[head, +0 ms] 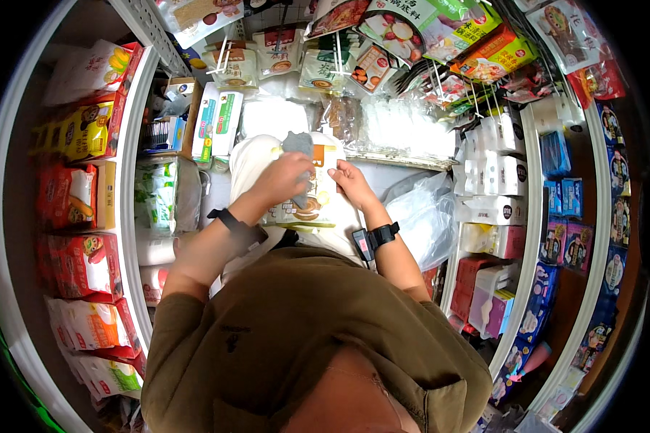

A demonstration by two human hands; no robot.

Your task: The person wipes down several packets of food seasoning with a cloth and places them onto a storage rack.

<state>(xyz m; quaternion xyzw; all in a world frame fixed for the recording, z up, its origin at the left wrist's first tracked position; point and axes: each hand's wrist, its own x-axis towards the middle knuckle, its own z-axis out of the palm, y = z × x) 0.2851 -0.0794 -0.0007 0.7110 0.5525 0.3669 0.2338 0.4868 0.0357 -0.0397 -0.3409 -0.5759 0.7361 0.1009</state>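
A grey cloth (pixel 299 145) is bunched under my left hand (pixel 284 177), which grips it against the front of a food packet (pixel 320 187). The packet is white, brown and gold, bears writing and a picture of a bowl, and lies over my lap on light trousers (pixel 249 157). At the packet's right edge is my right hand (pixel 353 184), thumb and curled fingers pinching that edge. Part of the packet's left side is hidden by the cloth and my left hand.
Hanging sauce packets (pixel 325 65) on metal hooks are ahead. Clear-wrapped packs (pixel 401 127) lie on the shelf below. A clear plastic bag (pixel 425 222) is at my right. Shelves of boxed packets (pixel 86 265) stand left; tissue packs (pixel 493 170) fill the right shelf.
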